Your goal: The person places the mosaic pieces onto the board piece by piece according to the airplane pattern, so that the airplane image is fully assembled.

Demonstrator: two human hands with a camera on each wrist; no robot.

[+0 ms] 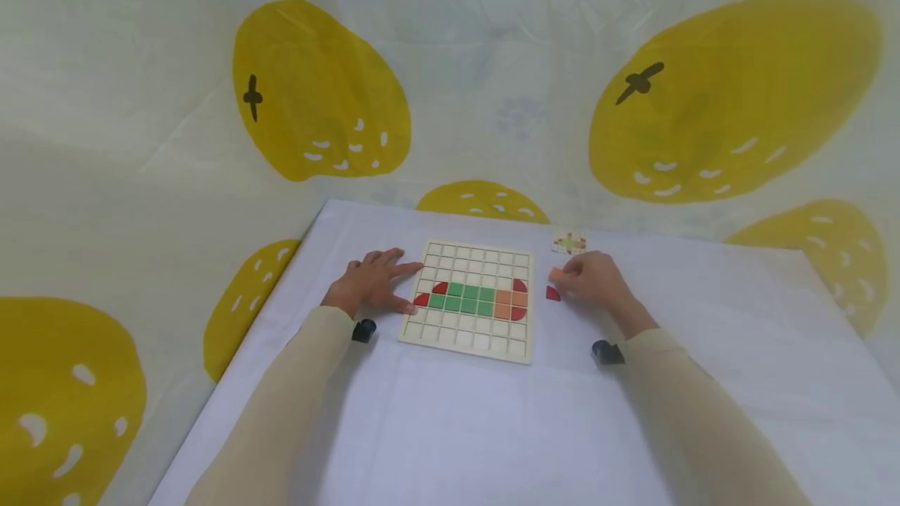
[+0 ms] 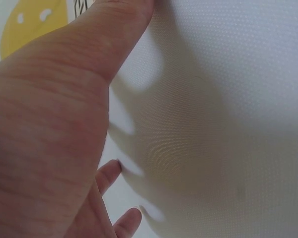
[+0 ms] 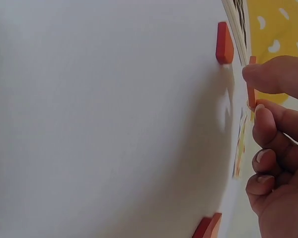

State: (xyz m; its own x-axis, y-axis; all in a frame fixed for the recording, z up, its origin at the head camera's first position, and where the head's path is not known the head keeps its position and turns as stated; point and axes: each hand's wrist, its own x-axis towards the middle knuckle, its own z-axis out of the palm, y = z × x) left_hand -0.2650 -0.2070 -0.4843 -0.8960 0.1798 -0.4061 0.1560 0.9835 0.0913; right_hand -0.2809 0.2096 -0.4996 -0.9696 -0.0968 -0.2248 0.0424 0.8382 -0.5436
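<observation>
A pale wooden grid board (image 1: 464, 350) lies on the white-covered table, holding a row-shaped pattern of green square tiles (image 1: 469, 306), orange square tiles (image 1: 503, 309) and red quarter-round tiles (image 1: 519, 314). My left hand (image 1: 373, 283) rests at the board's left edge, fingers spread, thumb and index finger at the rim. To the board's right, my right hand (image 1: 594, 279) pinches an orange square tile (image 3: 251, 88) between thumb and index finger, above the table. Just below it in the head view lies a loose red quarter-round tile (image 1: 553, 293).
A small picture card (image 1: 568, 242) with a coloured pattern lies beyond my right hand. At the bottom of the right wrist view, more red and orange pieces (image 3: 208, 227) show. Behind the table hangs a pale curtain (image 1: 492, 100) printed with yellow fruit.
</observation>
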